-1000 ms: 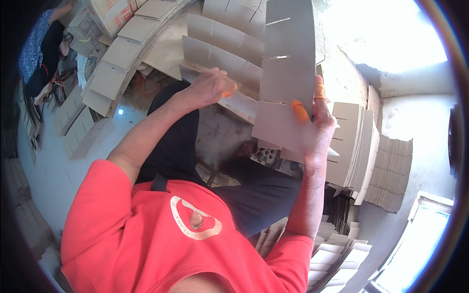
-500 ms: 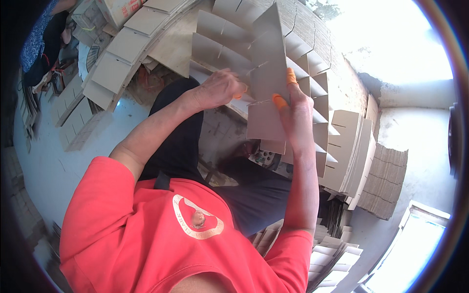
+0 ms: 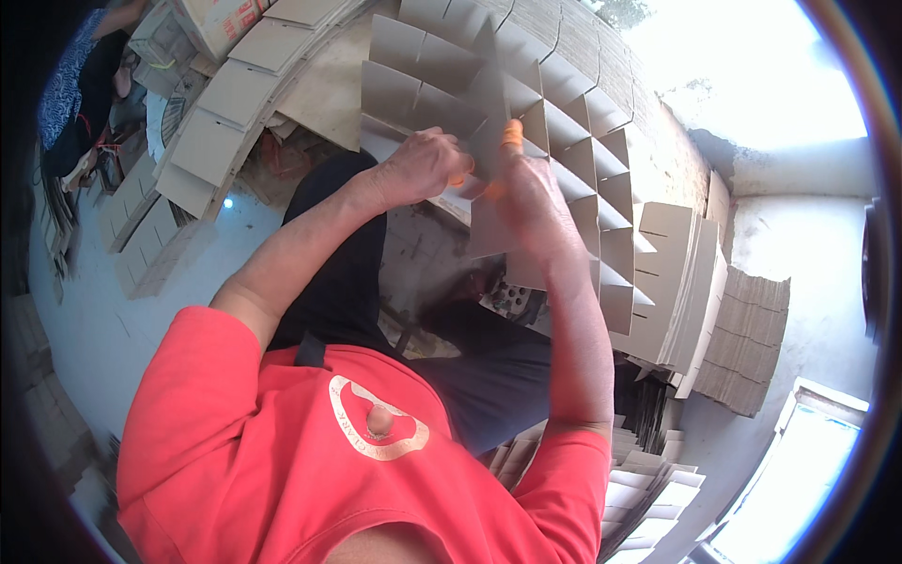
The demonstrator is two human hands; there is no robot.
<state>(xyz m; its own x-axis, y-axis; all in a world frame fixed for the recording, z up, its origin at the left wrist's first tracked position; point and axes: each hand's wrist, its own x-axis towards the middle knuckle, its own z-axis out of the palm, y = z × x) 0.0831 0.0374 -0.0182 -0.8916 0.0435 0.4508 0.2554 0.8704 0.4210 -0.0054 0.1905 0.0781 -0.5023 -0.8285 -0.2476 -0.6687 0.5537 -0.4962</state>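
A grid of slotted cardboard divider strips (image 3: 564,132) stands in front of me, its crossing pieces forming open cells. My right hand (image 3: 534,197), with orange finger covers on thumb and forefinger, grips a cardboard strip (image 3: 487,113) at the grid's left part. Motion blurs that strip, and I cannot tell how far it sits in the slots. My left hand (image 3: 421,167) is closed at the grid's near left edge, beside the strip's lower end. An orange cover shows on one of its fingers; whatever it pinches is hidden.
Stacked slotted cardboard (image 3: 672,282) stands right of the grid, beside a brown bundle (image 3: 747,338). Overlapping cardboard pieces (image 3: 221,103) line the left, below a printed carton (image 3: 221,23). Another person (image 3: 75,85) is at the far left. More cardboard strips (image 3: 639,498) lie near my right elbow.
My right hand has moved left with the cardboard strip, which has turned from broad face to nearly edge-on among the grid's cells. My left hand stays almost in place.
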